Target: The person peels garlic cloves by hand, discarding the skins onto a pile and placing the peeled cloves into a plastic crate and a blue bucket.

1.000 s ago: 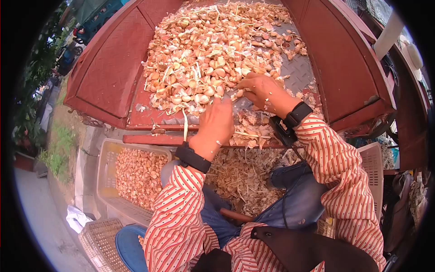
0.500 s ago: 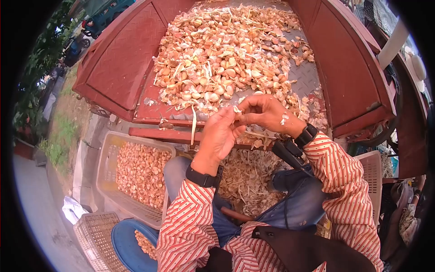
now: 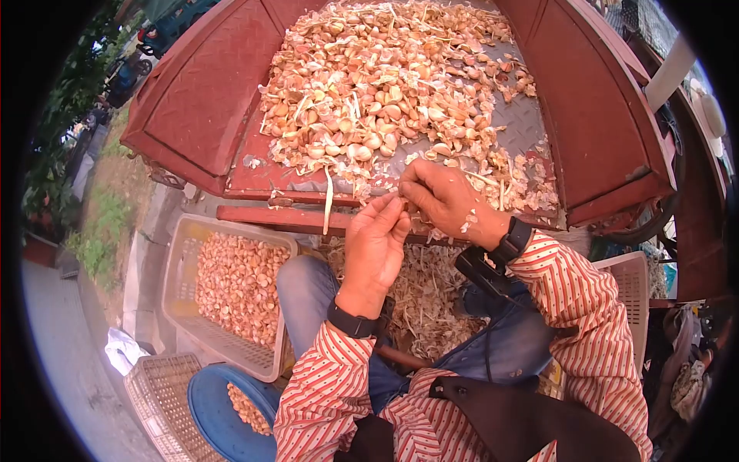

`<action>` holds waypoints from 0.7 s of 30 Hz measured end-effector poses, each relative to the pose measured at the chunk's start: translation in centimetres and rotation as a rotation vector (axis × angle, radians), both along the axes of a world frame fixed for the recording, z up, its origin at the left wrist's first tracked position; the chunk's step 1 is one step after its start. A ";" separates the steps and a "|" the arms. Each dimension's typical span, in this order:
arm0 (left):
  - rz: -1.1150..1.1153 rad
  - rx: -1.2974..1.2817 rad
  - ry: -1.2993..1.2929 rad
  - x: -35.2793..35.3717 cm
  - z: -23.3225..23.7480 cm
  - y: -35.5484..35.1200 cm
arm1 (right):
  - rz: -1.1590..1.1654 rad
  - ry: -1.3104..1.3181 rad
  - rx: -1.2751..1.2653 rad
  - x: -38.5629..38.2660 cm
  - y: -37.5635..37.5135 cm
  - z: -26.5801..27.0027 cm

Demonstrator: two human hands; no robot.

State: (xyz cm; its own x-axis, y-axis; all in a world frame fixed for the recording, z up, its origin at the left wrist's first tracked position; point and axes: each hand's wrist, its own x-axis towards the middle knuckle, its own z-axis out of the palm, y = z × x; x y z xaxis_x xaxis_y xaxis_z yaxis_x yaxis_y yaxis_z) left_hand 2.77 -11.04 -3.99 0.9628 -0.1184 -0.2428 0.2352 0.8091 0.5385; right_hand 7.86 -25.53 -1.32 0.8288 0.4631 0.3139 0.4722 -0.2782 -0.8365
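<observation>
My left hand (image 3: 372,250) and my right hand (image 3: 448,202) meet fingertip to fingertip at the near edge of a red cart bed. Both pinch a small garlic clove (image 3: 405,204), mostly covered by the fingers. Bits of papery skin stick to the back of my right hand. Just beyond my hands lies a broad heap of garlic cloves (image 3: 362,100), mixed with loose skins and dry stalks. One pale stalk (image 3: 329,202) hangs over the cart's edge, left of my hands.
Left of my knee stands a plastic crate (image 3: 178,266) holding many garlic cloves. Nearer are a woven basket (image 3: 158,393) and a blue bowl (image 3: 212,416) with a few peeled cloves. Skins and stalks (image 3: 435,300) litter the ground between my legs. Red side panels (image 3: 593,115) flank the cart bed.
Both hands have come slightly down and nearer to me, still pinched together. The pale scrap of skin that showed at the fingertips is no longer seen there.
</observation>
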 end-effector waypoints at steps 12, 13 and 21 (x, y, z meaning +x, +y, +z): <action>0.406 1.300 -0.058 -2.5 0.8 19.3 | -0.164 -0.301 -0.534 7.6 1.3 -1.0; 0.411 1.500 -0.092 -2.5 0.7 20.7 | -0.159 -0.306 -0.552 8.1 1.8 -1.3; 0.020 1.147 -0.222 2.1 3.9 9.5 | -0.054 -0.102 -0.479 7.6 0.1 -1.3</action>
